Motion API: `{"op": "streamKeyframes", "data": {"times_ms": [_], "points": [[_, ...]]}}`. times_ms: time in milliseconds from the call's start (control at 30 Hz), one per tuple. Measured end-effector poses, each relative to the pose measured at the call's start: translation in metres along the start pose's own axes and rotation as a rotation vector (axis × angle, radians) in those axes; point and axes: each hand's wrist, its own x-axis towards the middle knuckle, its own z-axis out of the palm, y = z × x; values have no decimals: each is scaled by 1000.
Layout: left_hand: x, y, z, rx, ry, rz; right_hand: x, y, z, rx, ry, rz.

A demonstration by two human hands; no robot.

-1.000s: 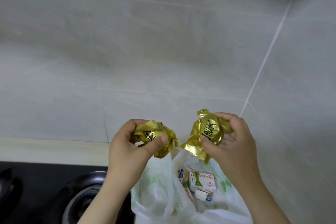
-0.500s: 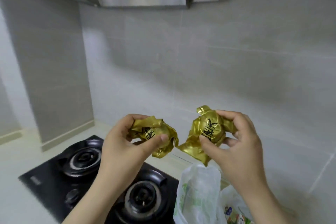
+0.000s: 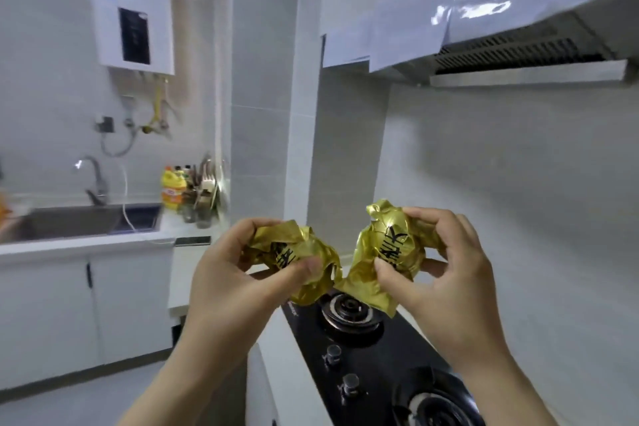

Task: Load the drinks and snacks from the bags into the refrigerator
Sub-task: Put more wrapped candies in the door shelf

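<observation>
Steel range hood point(image 3: 518, 55) top right, black glass gas hob point(image 3: 380, 356) set in the white tabletop point(image 3: 273, 353) below it, steel sink point(image 3: 86, 221) far left. Both hands are raised in mid-air over the hob's rear burner: left hand point(image 3: 242, 280) has its fingers point(image 3: 249, 228) curled round a crumpled gold foil snack packet point(image 3: 301, 252), thumb pressed on its front. The right hand point(image 3: 446, 280) grips a second crumpled gold foil packet point(image 3: 390, 245) the same way, and the packets' lower edges are touching or nearly so.
</observation>
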Motion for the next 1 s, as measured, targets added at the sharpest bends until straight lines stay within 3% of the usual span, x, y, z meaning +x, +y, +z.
{"op": "streamKeyframes", "data": {"times_ms": [533, 1000], "points": [[-34, 39, -310, 376, 454, 19, -12, -185, 280, 469, -324, -273], [-69, 62, -419, 625, 932, -33, -24, -285, 442, 855, -612, -488]]}}
